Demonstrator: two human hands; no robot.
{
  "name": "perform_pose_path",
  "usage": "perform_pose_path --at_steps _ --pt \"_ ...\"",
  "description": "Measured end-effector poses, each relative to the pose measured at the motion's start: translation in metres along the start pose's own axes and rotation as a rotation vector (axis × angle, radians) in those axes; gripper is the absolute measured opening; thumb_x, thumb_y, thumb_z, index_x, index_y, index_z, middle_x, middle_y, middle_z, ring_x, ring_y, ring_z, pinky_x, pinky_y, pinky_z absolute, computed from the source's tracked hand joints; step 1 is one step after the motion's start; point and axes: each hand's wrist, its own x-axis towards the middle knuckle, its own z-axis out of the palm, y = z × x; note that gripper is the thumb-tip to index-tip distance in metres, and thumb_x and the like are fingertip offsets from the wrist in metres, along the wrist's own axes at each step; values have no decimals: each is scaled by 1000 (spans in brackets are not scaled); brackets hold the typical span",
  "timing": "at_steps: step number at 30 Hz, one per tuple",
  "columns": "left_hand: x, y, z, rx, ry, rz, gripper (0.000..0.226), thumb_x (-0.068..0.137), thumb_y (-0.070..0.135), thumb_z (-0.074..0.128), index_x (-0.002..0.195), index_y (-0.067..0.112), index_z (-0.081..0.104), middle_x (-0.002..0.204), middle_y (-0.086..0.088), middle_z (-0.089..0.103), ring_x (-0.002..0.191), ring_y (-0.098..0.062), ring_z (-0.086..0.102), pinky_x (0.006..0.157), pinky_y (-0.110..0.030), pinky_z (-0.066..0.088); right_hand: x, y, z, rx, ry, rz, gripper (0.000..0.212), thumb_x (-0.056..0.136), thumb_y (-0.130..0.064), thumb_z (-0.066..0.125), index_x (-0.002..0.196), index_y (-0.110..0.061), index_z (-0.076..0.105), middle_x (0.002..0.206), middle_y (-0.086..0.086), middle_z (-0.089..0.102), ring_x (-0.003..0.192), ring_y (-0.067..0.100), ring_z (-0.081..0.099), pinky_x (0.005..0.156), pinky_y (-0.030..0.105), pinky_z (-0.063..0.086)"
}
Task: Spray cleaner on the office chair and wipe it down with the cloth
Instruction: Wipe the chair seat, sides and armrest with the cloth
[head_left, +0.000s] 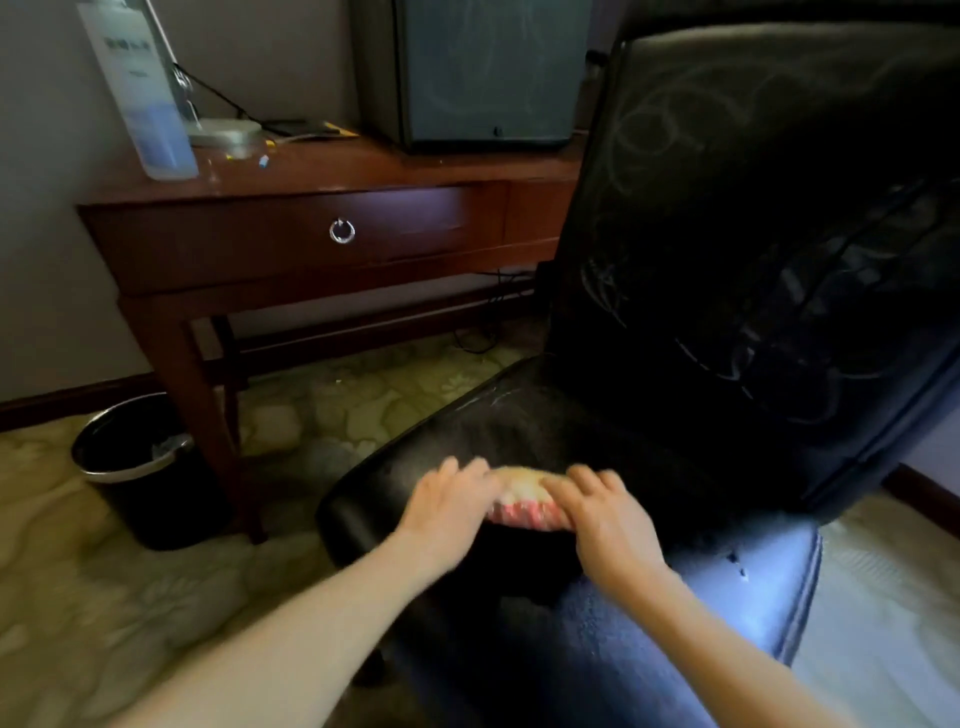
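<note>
The black leather office chair (727, 312) fills the right half of the view, its backrest streaked with pale wipe marks. A yellow and pink cloth (519, 499) lies bunched on the seat near its front left edge. My left hand (449, 506) presses on the cloth's left end and my right hand (605, 514) presses on its right end, both with fingers laid flat over it. Both hands are motion-blurred. A clear spray bottle (148, 104) with bluish liquid stands on the left end of the wooden desk.
The dark wooden desk (322, 228) with a ring-pull drawer stands behind the chair, carrying a lamp base (223, 132) and a dark box-shaped appliance (478, 73). A black waste bin (140, 467) sits on the patterned carpet by the desk leg. Cables trail under the desk.
</note>
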Motion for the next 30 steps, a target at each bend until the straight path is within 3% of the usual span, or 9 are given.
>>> perform_pose_path --at_steps 3,5,10,14,19,26,30 --pt "45 -19 12 71 -56 -69 35 98 16 37 129 23 49 121 -5 48 105 -29 53 81 -37 45 51 10 26 -2 -173 0 48 85 -18 36 129 -31 52 118 1 52 98 29 49 81 38 50" --pt "58 -27 34 116 -87 -69 30 97 15 38 123 19 53 120 -7 50 103 -30 55 79 -37 47 72 10 52 46 -293 11 50 86 -16 48 133 -33 47 122 1 47 109 31 45 89 40 47" --pt "88 -50 72 83 81 -16 32 88 8 39 111 11 60 109 -15 54 89 -38 59 68 -43 49 108 31 87 18 -134 -50 46 87 -18 53 131 -32 51 114 6 53 100 30 47 81 38 48" --pt "136 -60 78 134 86 -56 27 92 12 46 115 15 60 111 -14 55 94 -40 61 70 -44 47 153 51 99 21 -53 44 35 91 -21 51 124 -30 59 115 9 52 103 33 46 81 37 46" --pt "200 -76 83 198 62 -37 30 91 12 50 118 17 62 116 -15 59 106 -41 58 82 -43 48 203 72 108 10 -60 129 35 90 -17 54 123 -26 61 119 12 54 109 34 51 87 34 44" --pt "230 -83 90 176 29 -8 31 88 10 49 115 19 63 112 -16 62 104 -42 58 81 -42 46 229 79 115 -5 -73 222 38 85 -11 57 120 -24 61 119 12 58 109 34 55 86 36 45" --pt "218 -82 82 153 -45 10 32 85 10 52 113 20 64 111 -14 64 102 -39 60 79 -40 48 212 73 101 -11 -181 192 42 86 -22 62 127 -26 55 122 12 51 110 35 53 87 37 44"
